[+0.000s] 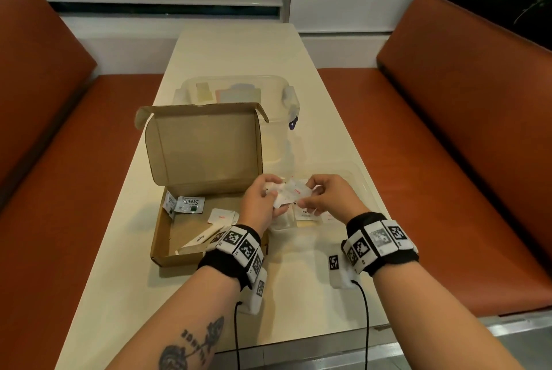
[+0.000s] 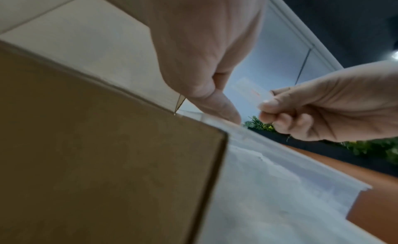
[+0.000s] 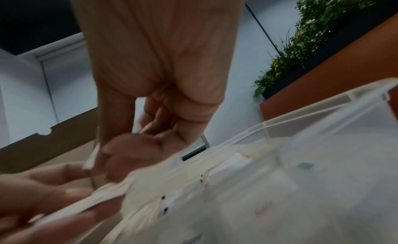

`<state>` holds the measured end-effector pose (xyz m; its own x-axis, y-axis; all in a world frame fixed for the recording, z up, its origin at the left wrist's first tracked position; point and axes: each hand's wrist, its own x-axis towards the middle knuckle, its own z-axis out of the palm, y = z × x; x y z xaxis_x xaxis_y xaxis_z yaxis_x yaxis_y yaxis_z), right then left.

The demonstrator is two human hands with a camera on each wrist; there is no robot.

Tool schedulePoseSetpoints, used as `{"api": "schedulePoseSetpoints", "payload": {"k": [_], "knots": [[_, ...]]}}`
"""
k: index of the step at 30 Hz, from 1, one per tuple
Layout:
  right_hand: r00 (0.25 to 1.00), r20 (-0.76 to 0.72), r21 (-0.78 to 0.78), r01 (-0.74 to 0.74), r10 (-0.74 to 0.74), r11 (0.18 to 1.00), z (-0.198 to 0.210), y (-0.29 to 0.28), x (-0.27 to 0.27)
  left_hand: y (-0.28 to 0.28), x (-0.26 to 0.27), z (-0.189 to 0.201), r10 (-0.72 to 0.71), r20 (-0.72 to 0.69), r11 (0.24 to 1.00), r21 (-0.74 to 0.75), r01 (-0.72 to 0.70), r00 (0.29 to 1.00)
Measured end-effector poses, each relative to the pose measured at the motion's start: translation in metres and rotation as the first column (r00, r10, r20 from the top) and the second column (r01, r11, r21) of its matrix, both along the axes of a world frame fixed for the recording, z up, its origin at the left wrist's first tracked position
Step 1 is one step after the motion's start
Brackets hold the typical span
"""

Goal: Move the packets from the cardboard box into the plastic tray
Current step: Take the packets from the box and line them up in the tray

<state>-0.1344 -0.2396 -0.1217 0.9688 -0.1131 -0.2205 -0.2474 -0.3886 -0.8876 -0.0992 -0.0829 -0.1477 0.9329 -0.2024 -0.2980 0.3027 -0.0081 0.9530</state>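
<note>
The open cardboard box [image 1: 167, 238] lies left of centre with its lid upright. Inside it are two Stevia packets [image 1: 190, 204], a sugar stick [image 1: 200, 240] and a white packet [image 1: 221, 216]. My left hand [image 1: 273, 194] grips a small bunch of white packets [image 1: 283, 197] just right of the box. My right hand [image 1: 304, 196] pinches one white packet with red print [image 1: 297, 190] from that bunch. Both hands hover over the clear plastic tray [image 1: 363, 181], where several packets [image 1: 307, 217] lie. In the right wrist view the left fingers [image 3: 43, 196] hold the bunch [image 3: 103, 195] beside the tray [image 3: 323, 111].
A clear lidded plastic container [image 1: 239, 91] stands behind the box lid. The cream table [image 1: 233, 46] runs away from me between two orange benches [image 1: 448, 118]. Green plants [image 3: 312, 34] sit beyond the right bench. Cables hang from both wristbands near the table's front edge.
</note>
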Motion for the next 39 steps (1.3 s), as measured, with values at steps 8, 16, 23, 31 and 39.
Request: {"api": "schedulePoseSetpoints", "payload": {"k": [8, 16, 23, 31, 39], "knots": [[0.952, -0.253, -0.322, -0.252, 0.174, 0.913, 0.011, -0.018, 0.011, -0.006, 0.002, 0.009, -0.142, -0.028, 0.989, 0.03, 0.142, 0.99], [0.998, 0.023, -0.047, -0.058, 0.059, 0.997, 0.015, -0.024, 0.013, -0.008, -0.002, 0.003, -0.252, 0.0, 0.965, 0.071, 0.251, 0.968], [0.996, 0.04, -0.072, -0.082, 0.085, 0.994, 0.015, -0.024, 0.012, -0.014, 0.004, 0.003, -0.142, 0.044, 0.99, 0.03, 0.141, 0.989], [0.994, -0.078, 0.008, -0.077, 0.078, 0.997, 0.009, -0.026, 0.007, -0.02, 0.003, -0.002, 0.008, 0.003, 0.998, -0.064, -0.008, 1.0], [0.991, -0.12, -0.532, -0.108, 0.052, 0.84, 0.012, -0.057, 0.006, -0.011, 0.001, -0.016, 0.07, -0.055, 0.99, -0.118, -0.076, 0.996]]}}
